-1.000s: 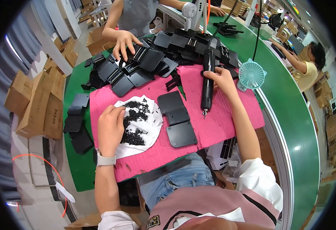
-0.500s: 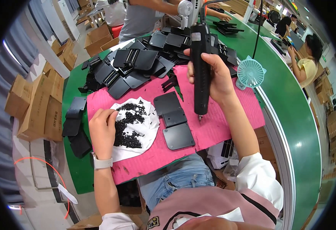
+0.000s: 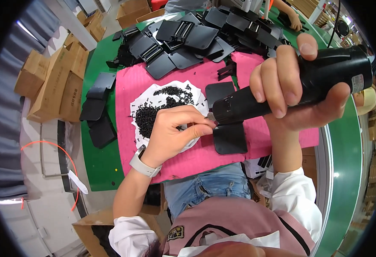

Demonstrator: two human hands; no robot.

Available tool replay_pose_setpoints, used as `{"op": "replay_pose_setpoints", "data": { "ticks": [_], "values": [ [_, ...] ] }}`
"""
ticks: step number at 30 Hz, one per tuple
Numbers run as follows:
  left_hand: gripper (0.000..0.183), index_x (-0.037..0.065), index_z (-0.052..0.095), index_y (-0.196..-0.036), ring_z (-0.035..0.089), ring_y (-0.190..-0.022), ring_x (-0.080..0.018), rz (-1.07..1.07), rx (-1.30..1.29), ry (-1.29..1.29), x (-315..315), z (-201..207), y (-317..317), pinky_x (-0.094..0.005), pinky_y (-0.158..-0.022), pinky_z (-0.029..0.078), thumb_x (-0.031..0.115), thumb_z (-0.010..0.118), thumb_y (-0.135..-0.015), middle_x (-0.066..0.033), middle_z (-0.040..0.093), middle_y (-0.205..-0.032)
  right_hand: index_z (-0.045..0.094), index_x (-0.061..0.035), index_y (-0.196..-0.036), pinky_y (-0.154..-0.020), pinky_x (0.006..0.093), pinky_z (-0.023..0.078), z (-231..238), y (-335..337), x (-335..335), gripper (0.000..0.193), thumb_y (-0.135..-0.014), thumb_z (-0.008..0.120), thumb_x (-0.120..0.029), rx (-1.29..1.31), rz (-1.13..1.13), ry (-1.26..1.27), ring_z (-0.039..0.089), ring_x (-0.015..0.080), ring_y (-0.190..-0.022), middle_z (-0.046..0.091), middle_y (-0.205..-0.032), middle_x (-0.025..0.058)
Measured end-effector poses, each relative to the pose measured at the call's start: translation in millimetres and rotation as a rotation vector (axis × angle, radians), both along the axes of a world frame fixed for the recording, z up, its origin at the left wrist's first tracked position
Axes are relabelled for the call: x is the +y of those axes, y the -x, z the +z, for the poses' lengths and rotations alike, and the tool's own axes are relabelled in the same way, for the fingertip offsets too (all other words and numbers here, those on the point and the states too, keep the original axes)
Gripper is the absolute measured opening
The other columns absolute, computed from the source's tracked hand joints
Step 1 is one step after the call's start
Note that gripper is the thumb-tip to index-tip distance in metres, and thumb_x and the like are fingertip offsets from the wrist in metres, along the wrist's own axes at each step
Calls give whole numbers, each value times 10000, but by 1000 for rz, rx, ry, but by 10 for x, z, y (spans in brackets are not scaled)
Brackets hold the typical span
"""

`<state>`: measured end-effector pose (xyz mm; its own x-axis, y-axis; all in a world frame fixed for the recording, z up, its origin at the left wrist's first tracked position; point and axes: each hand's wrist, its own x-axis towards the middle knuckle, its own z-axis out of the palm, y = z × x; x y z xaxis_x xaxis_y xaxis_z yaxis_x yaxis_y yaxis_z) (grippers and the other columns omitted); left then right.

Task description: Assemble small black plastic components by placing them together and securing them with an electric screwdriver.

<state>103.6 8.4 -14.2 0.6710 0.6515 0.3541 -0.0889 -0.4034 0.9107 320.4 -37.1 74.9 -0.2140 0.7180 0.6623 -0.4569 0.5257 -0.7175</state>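
Print on the white label (image 3: pixel 357 83) of the black screwdriver (image 3: pixel 325 70) and a cardboard box (image 3: pixel 71 105) is unreadable.

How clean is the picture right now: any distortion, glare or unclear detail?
Head view: black corners, and the edge of the green table bows; head view: small glare spot on its right side; head view: black driver looms large in the right hand, its bit, by the left hand, hard to make out.

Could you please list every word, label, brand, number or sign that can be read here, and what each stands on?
None can be read with certainty.
White label on the black electric screwdriver in the right hand: too small.
Dark printing on the cardboard box: too small and blurred.
Badge on the pink vest: no lettering clear.
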Motion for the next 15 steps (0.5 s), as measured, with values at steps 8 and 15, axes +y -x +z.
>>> {"op": "replay_pose_setpoints", "data": {
  "ticks": [8, 15],
  "values": [
    [75, -20, 689, -781, 595, -625, -123, 99, 56, 8, 16, -35, 36, -231, -581, 460, 31, 709, -730, -79, 657, -726, 441, -103, -1159, -627, 285, 437, -76, 144, 172, 547, -835, 607, -510, 118, 257, -87, 510, 99, -496, 489, -674, -27],
    [73, -19, 690, -766, 613, -617, -135, 108, 38, -70, -7, -20, -3, -239, -567, 470, 15, 715, -706, -77, 656, -726, 442, -97, -1166, -620, 285, 429, -242, 131, 123, 552, -845, 581, -524, 195, 176, -21, 497, 98, -495, 485, -675, -20]
  ]
}}
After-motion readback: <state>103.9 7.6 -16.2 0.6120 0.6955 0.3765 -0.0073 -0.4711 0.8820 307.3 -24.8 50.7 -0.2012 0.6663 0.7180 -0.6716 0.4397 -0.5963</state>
